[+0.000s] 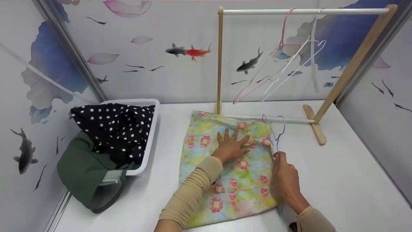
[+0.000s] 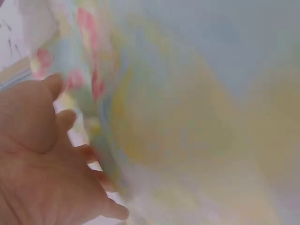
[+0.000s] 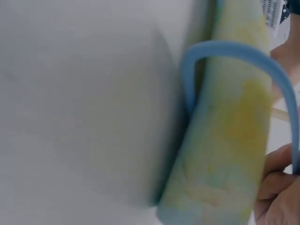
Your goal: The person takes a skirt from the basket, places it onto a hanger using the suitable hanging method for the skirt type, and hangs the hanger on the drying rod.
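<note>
A floral cloth (image 1: pixel 225 196), yellow, blue and green with pink flowers, lies spread on the white table. Fingers apart, my left hand (image 1: pixel 230 148) rests on its upper middle; the left wrist view shows that hand (image 2: pixel 51 154) beside blurred fabric (image 2: pixel 187 117). At the cloth's right edge my right hand (image 1: pixel 286 178) grips a blue wire hanger (image 1: pixel 277 138), whose hook end points away from me. Close up in the right wrist view, a bend of the hanger (image 3: pixel 234 49) crosses the cloth's rounded edge (image 3: pixel 220 140), with the fingers (image 3: pixel 279 183) around the wire. Part of the hanger is hidden.
Left of the cloth stands a white basket (image 1: pixel 151 135) with a black polka-dot garment (image 1: pixel 128 129) and a dark green garment (image 1: pixel 80 170) hanging over its rim. Behind is a wooden rack (image 1: pixel 220 64) whose white rail (image 1: pixel 257 12) carries a pink hanger (image 1: pixel 283 29) and a white hanger (image 1: pixel 301 50).
</note>
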Action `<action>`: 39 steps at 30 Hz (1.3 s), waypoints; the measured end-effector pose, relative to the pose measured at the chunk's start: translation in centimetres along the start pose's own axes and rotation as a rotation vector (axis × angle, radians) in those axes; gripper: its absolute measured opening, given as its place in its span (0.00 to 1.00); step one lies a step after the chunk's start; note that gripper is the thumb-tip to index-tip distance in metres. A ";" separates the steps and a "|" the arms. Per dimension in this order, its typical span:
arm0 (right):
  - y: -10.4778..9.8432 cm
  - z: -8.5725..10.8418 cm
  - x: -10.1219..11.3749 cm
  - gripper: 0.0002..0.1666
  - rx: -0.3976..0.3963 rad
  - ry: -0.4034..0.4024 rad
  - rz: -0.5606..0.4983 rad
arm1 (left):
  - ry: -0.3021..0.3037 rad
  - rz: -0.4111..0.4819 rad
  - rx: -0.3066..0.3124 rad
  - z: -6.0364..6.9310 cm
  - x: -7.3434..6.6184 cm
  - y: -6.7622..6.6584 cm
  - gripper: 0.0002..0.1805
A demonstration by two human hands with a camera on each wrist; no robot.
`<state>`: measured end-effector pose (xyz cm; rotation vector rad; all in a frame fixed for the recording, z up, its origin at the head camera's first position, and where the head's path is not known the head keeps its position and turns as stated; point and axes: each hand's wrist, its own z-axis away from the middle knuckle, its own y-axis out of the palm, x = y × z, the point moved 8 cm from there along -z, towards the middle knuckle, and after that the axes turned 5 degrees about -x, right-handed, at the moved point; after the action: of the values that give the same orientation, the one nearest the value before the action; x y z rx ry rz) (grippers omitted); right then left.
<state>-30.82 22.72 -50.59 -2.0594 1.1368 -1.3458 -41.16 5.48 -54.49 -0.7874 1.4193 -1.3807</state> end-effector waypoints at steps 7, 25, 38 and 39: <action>0.2 -0.8 -0.7 0.09 0.054 0.054 0.069 | -0.028 0.030 0.047 1.6 1.9 0.2 0.41; 0.5 0.5 -0.8 0.15 0.100 0.085 -0.042 | -0.061 0.043 0.044 1.3 2.1 1.4 0.42; 0.7 -0.2 1.6 0.14 0.112 0.036 0.100 | 0.004 0.194 -0.047 2.7 3.8 -0.4 0.44; 0.6 -0.1 1.6 0.14 0.120 0.036 0.116 | -0.007 0.195 -0.061 3.2 4.6 -0.7 0.44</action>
<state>-30.84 21.04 -50.14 -1.8635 1.1427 -1.3651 -39.81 0.02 -54.34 -0.6725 1.4975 -1.1892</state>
